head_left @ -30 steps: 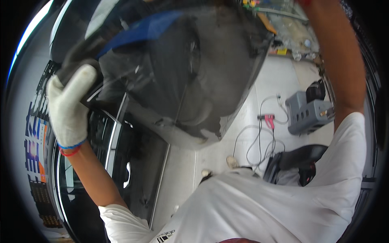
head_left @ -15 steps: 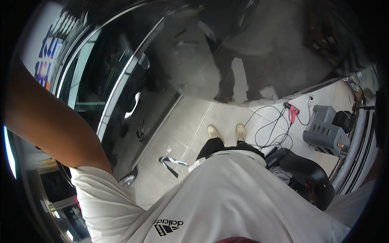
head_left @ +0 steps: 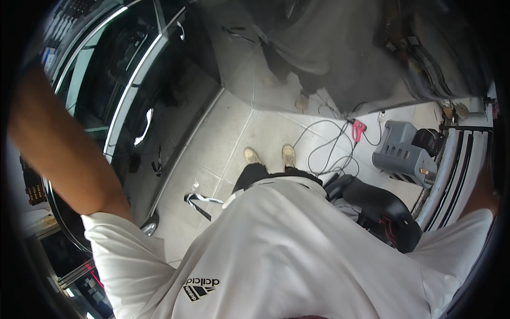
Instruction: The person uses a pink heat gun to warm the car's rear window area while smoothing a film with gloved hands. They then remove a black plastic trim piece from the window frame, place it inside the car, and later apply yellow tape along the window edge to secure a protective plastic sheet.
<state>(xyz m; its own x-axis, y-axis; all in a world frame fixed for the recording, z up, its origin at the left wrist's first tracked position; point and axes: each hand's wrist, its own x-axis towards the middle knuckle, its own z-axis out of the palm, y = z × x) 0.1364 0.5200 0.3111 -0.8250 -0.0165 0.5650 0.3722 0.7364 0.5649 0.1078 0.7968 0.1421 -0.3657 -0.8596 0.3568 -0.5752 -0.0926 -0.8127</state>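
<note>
We see a big, dark, see-through sheet [head_left: 329, 58] ahead of the shoes [head_left: 288, 157], right of the left arm [head_left: 64, 154]. Both hands are out of sight, so we cannot tell if they pinch it. The white shirt [head_left: 287, 239] has black letters [head_left: 207, 282].

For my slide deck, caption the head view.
A person stands before a dark sheet, black car left, pink tool right.
</note>
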